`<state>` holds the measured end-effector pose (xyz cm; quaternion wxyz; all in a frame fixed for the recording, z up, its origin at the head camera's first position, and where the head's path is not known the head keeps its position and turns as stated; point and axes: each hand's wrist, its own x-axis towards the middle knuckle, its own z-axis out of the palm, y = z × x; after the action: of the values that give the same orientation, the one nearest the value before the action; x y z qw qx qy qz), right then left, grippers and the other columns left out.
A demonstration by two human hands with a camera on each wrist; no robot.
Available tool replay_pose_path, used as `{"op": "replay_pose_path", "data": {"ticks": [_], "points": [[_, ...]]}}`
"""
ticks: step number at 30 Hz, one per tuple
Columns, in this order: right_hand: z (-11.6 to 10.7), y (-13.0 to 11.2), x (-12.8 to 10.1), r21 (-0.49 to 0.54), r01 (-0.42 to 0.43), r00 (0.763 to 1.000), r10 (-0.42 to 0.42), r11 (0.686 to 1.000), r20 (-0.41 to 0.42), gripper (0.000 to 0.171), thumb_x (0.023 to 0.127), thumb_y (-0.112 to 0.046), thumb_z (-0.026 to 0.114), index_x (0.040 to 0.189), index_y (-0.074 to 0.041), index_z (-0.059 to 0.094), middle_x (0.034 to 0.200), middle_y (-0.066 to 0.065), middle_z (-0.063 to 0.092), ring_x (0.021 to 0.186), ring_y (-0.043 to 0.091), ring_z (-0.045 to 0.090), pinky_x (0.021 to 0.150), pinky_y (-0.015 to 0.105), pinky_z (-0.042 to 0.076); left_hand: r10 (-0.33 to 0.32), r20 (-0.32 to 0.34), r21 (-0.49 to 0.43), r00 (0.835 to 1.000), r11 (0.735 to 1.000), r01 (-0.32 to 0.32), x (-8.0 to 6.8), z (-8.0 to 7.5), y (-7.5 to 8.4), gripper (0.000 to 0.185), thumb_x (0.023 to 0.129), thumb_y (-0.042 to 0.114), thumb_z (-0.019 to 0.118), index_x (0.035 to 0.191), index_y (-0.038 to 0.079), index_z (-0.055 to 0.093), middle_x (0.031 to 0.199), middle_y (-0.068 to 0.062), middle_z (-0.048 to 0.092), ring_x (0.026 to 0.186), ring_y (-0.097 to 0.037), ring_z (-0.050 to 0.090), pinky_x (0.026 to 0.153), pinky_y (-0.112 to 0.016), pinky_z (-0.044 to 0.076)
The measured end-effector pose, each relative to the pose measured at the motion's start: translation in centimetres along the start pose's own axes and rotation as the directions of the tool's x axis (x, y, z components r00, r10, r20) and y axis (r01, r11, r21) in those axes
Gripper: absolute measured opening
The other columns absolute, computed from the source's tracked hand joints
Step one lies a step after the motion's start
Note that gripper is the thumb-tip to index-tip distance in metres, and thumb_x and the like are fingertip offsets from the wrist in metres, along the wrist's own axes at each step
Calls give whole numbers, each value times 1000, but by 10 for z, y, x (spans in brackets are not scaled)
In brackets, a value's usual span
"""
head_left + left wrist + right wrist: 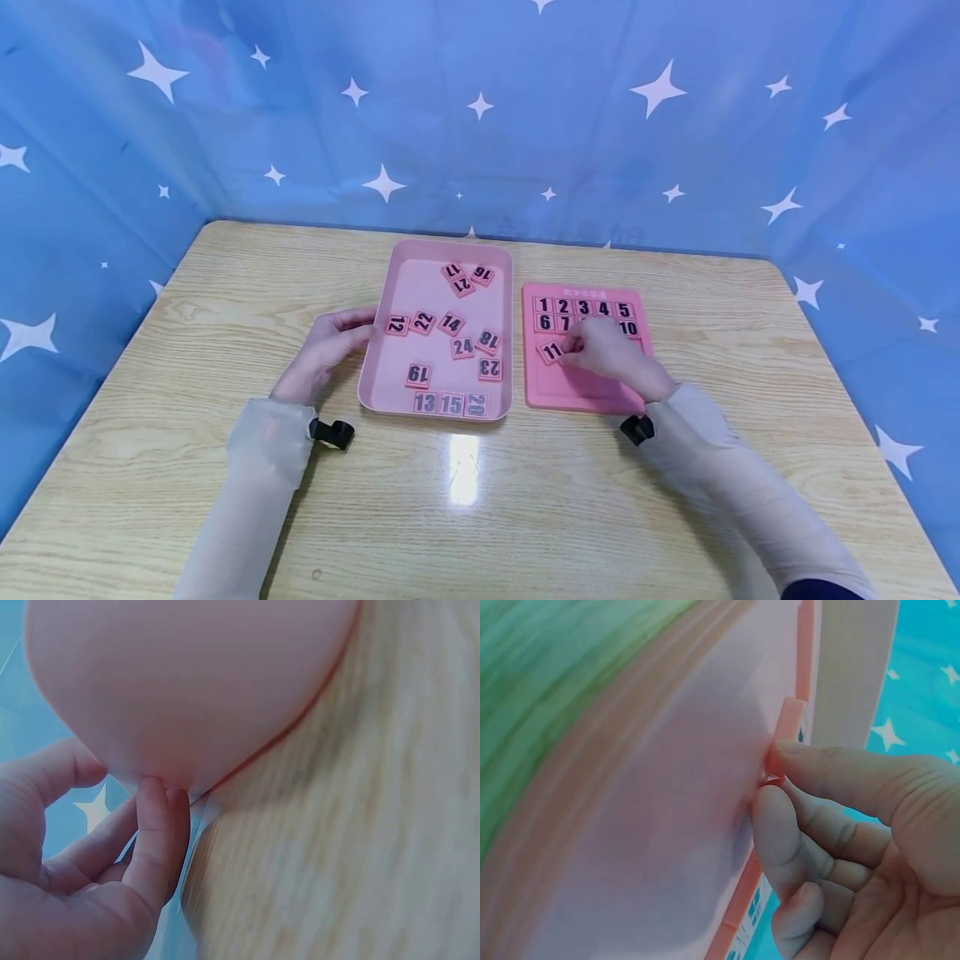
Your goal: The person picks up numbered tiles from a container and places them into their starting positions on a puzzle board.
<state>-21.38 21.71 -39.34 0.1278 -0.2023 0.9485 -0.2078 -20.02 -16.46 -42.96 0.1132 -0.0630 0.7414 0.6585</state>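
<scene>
A pink number board point(577, 392) lies right of centre, with tiles 1 to 10 in its top two rows. My right hand point(611, 354) is over its third row and pinches the right edge of tile 11 point(551, 352). In the right wrist view, thumb and forefinger of the right hand point(769, 780) meet on that tile point(789, 720) against the board point(667, 825). A pink tray point(450, 247) with several loose number tiles sits at centre. My left hand point(330, 342) rests against its left wall. The left hand's fingertips point(154, 795) touch the tray's outer side point(187, 675), thumb apart.
The wooden table point(225, 283) is closed in at the back and on both sides by a blue cloth with white stars point(480, 125). The tray and the board lie side by side with a narrow gap between them. Black wrist mounts point(332, 433) sit near both cuffs.
</scene>
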Motion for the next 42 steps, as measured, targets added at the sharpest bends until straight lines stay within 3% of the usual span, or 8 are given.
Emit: {"op": "replay_pose_path", "data": {"ticks": [14, 35, 38, 42], "points": [[3, 2, 6, 17, -5, 1000, 5, 1000, 5, 10, 79, -9, 74, 71, -4, 71, 62, 0, 62, 53, 11, 48, 51, 24, 41, -18, -1, -8, 1000, 1000, 18, 3, -1, -2, 46, 87, 4, 60, 129, -9, 49, 132, -26, 49, 86, -2, 56, 76, -14, 47], [-1, -1, 14, 30, -52, 998, 50, 998, 48, 16, 82, -15, 72, 70, -5, 71, 58, 1, 62, 48, 11, 50, 49, 24, 41, -21, -15, -5, 1000, 1000, 21, 4, -1, -5, 44, 87, 6, 61, 128, -7, 52, 123, -18, 55, 86, -4, 55, 72, -15, 47], [-11, -5, 18, 45, -47, 999, 47, 998, 15, 12, 82, -13, 71, 75, -3, 72, 65, 4, 66, 53, 12, 53, 51, 24, 42, -24, -14, -3, 1000, 1000, 24, 4, -1, -5, 44, 87, 6, 61, 128, -7, 52, 125, -20, 55, 86, -4, 55, 73, -15, 47], [-32, -24, 31, 92, -10, 996, 18, 996, -90, 13, 84, -14, 68, 86, -1, 71, 77, 10, 69, 63, 18, 60, 56, 28, 48, -20, -11, -11, 1000, 1000, 20, 4, -1, -4, 45, 87, 5, 60, 129, -8, 51, 130, -24, 51, 86, -3, 56, 74, -15, 47]]}}
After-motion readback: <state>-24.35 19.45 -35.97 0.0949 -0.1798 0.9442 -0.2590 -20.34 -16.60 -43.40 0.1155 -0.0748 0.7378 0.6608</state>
